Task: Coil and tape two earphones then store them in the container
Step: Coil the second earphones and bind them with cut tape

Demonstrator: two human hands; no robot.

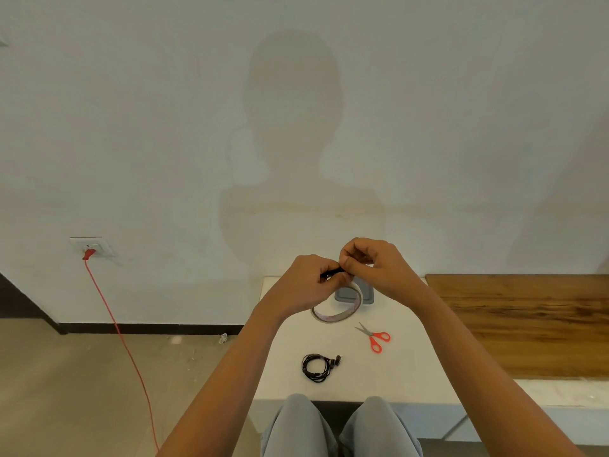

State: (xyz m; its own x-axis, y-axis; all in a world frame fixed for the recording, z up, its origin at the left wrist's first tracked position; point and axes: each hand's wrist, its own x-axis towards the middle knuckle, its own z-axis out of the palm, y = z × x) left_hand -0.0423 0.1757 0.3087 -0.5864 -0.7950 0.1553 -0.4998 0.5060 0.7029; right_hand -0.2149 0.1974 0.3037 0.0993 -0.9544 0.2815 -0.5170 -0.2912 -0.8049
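Observation:
Both hands are raised above the white table [412,367]. My left hand [304,282] and my right hand [370,263] together pinch a small black earphone bundle [331,273] between their fingertips; most of it is hidden by the fingers. A second black earphone [318,367] lies coiled on the table near its front edge. Below the hands lies a roll of tape [336,311], flat on the table. Behind it, the grey container [365,295] is partly hidden by the tape and my right hand.
Red-handled scissors [375,338] lie right of the tape. A wooden surface [527,324] adjoins the table on the right. A red cable [122,338] runs from a wall socket [92,247] down across the floor at the left. My knees [339,427] are at the table's front.

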